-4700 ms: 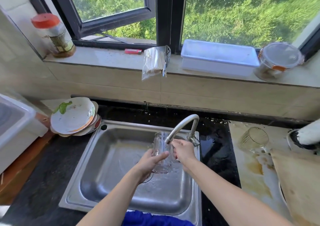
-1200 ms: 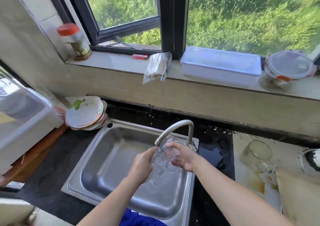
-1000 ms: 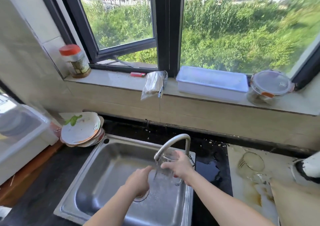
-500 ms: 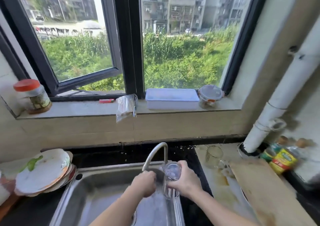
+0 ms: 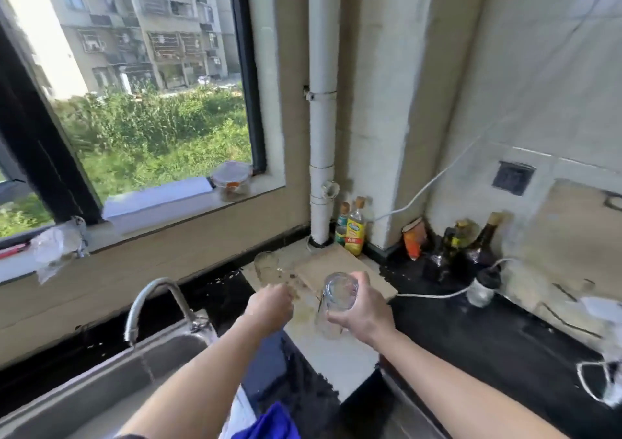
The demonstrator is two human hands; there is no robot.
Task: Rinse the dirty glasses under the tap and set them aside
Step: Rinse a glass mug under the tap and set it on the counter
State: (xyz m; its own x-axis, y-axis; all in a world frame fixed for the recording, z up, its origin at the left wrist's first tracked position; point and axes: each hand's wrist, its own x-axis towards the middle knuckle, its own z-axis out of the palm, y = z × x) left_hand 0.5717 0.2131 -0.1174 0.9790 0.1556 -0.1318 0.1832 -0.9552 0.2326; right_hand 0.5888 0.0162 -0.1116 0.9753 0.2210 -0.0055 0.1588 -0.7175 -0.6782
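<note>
Gripping a clear, cylindrical drinking glass (image 5: 337, 295) around its side, the right hand (image 5: 363, 315) holds it tilted over the pale stone slab (image 5: 331, 354) of the counter, to the right of the stainless steel sink (image 5: 101, 388). The left hand (image 5: 269, 307) hangs just beside the glass without touching it. Its fingers are curled inward, and blur hides whether they hold anything. A second clear glass (image 5: 266, 265) stands upright farther back on the same slab, near the corner of a light wooden cutting board (image 5: 340, 267). A thin stream of water falls from the curved metal tap (image 5: 153, 283) into the sink. Behind the board, a yellow-labelled oil bottle (image 5: 356, 233) stands beside the white drain pipe (image 5: 322, 135), with dark sauce bottles (image 5: 471, 250) farther right on the black counter.
</note>
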